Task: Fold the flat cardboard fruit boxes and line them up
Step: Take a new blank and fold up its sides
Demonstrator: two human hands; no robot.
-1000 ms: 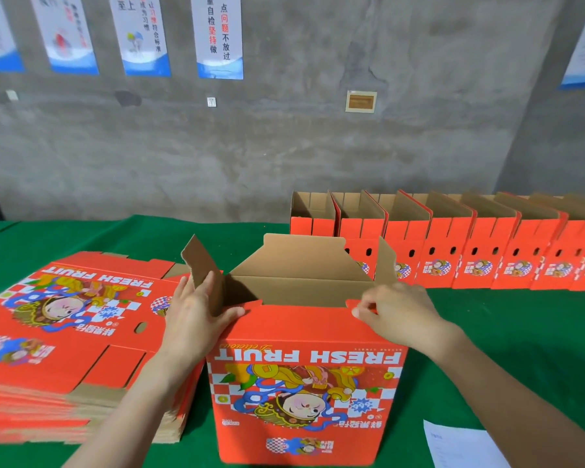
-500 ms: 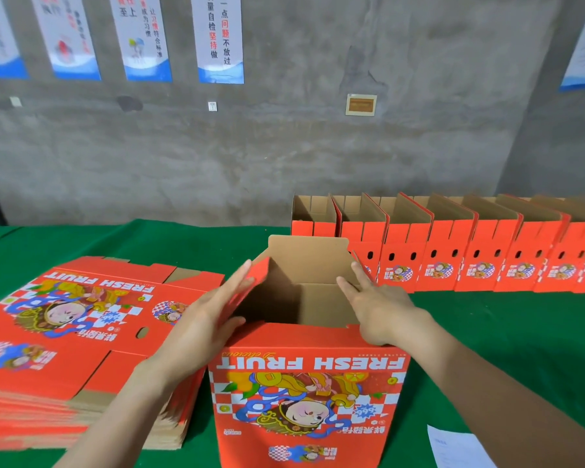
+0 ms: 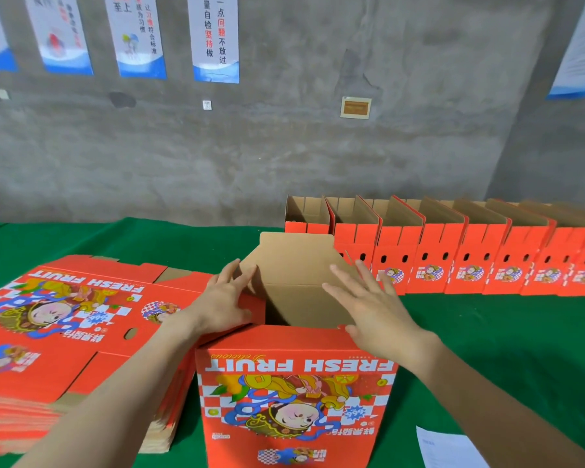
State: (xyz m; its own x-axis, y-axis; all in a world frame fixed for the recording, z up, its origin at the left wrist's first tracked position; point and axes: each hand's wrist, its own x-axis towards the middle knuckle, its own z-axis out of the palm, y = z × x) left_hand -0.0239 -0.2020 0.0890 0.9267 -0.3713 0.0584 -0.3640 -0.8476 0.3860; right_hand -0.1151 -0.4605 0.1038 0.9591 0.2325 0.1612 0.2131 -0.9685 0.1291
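Head view. The box [image 3: 294,383] stands upright between both hands, top unclosed, rear flap raised. Compared with half a second earlier, the left hand [image 3: 223,304] lies flatter, its straight fingers pressing the left side flap inward. The right hand [image 3: 374,310] has spread its fingers over the right edge, grasping nothing. The right flap is hidden beneath it, so contact cannot be confirmed. The flat stack [image 3: 65,315] lies left of the left hand and the row of folded boxes [image 3: 453,258] stands beyond the right hand. Both are cut off at the frame edges.

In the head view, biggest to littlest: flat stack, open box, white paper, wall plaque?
1. flat stack
2. open box, nearly the same; it is nearer, so unsure
3. white paper, partly cut off
4. wall plaque
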